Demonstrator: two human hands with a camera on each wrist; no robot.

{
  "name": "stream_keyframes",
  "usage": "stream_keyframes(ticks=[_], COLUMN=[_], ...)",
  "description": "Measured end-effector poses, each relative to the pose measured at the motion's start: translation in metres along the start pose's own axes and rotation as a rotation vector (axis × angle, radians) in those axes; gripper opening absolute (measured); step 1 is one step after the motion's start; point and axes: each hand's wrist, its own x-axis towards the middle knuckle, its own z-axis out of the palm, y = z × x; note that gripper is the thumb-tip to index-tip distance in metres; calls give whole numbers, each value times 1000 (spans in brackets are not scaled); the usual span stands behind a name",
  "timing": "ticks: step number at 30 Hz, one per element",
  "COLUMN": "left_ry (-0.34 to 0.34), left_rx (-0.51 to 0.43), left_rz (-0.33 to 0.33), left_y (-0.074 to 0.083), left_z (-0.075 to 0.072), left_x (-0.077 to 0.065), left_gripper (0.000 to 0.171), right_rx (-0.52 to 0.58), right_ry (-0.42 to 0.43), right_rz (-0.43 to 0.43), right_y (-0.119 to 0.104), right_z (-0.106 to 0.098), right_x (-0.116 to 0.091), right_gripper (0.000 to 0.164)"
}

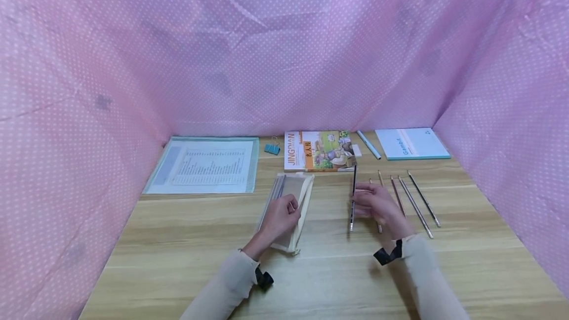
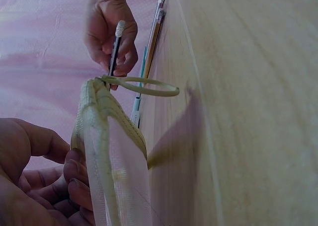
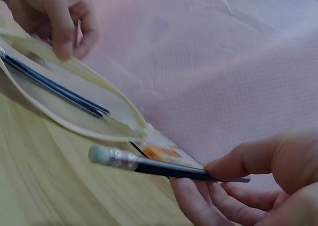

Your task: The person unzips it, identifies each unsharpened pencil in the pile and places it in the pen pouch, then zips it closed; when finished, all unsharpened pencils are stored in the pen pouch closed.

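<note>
A cream-edged mesh pencil case (image 1: 291, 184) lies in front of me, its zipped mouth spread apart in the right wrist view. My left hand (image 1: 279, 216) pinches its upper edge between thumb and fingers. Dark pencils (image 3: 54, 87) show inside the case. To the right, my right hand (image 1: 378, 205) grips one dark pencil (image 3: 159, 167) between thumb and fingertips, its white eraser end toward the case in the right wrist view. A zipper pull loop (image 2: 154, 87) sticks out from the case's end.
Several loose pencils (image 1: 415, 206) lie right of my right hand. Along the back are a document sheet (image 1: 209, 167), a teal binder clip (image 1: 272, 149), a picture-covered book (image 1: 320, 152), a light blue pen (image 1: 369, 145) and a notebook (image 1: 413, 143). Pink dotted cloth (image 1: 284, 63) encloses the table.
</note>
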Motion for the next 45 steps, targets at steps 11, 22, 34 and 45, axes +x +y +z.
stream_keyframes(ticks=[11,22,34,45], left_ry=[14,55,62,43], left_rx=[-11,-3,42,25], left_rz=[16,84,53,46], left_y=[-3,-8,-11,-16], left_z=[4,8,9,11], left_x=[0,-2,-3,-4], left_gripper=[7,8,9,9], right_rx=[138,91,100,89], right_ry=[-79,-204,-70,-27], right_rz=[34,34,17,5], right_y=[23,41,40,42], right_z=[47,88,123,130], right_x=[7,20,32,30], right_gripper=[50,52,46,44])
